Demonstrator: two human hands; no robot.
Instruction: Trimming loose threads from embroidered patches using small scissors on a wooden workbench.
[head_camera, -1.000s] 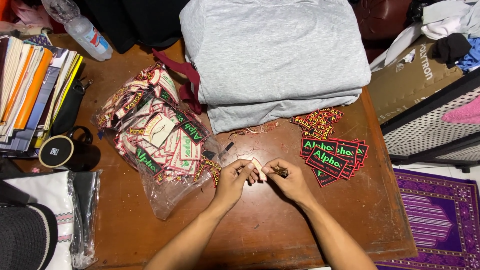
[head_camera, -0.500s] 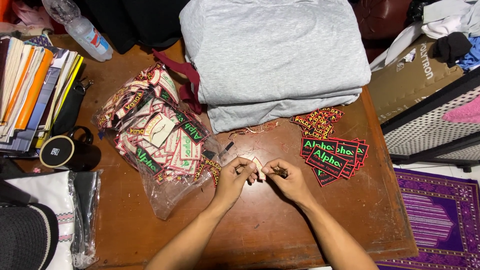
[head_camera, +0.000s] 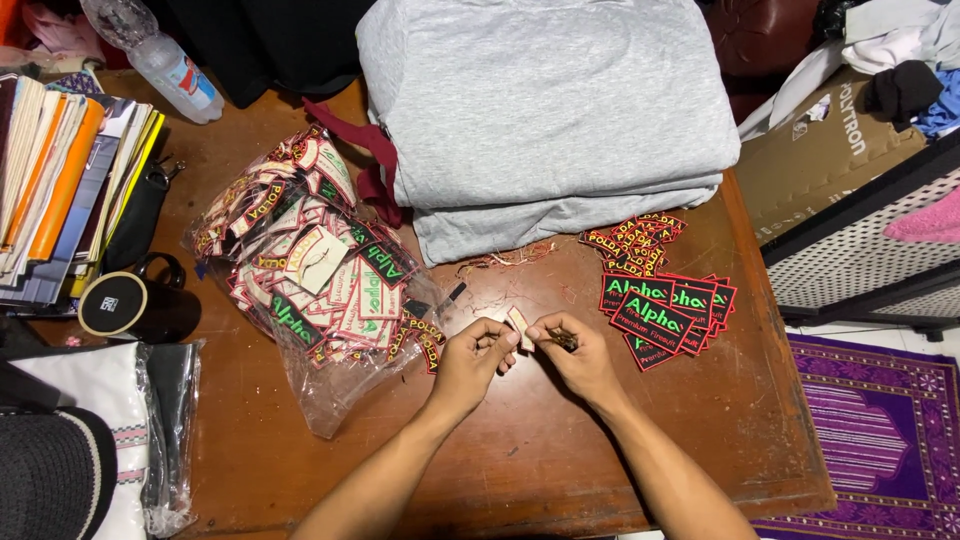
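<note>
Head view. Landmark: the folded grey garment (head_camera: 545, 110) at the far middle of the brown wooden table (head_camera: 530, 460).

Item in hand: one small pale patch (head_camera: 519, 327), seen from its blank back, lay below the garment's near edge and a little left of its centre. It was pinched between both hands, its long axis tilted from near right to far left. The left hand (head_camera: 470, 362) closed its fingertips on the patch's left side; the right hand (head_camera: 575, 355) closed narrowly on the right side and also gripped a small dark tool, too small to identify. Both hands were equally near the patch, touching it; neither was spread wide.

Left of the garment's near corner: a clear plastic bag (head_camera: 310, 290) spilling many more patches, its mouth toward the hands, just beside the left hand. Right of and below the garment's near edge: a fanned stack of black patches (head_camera: 660, 310) with green lettering and red borders, near the right hand but apart from it, with smaller red-edged patches just beyond. A tuft of loose thread scraps (head_camera: 505, 260) lay against the garment's near edge.

Far left of the garment: a black mug (head_camera: 125, 300), stacked books (head_camera: 70, 180), a plastic bottle (head_camera: 165, 60).

Open room: bare tabletop lay nearer the person than the hands, reaching to the table's near edge.
</note>
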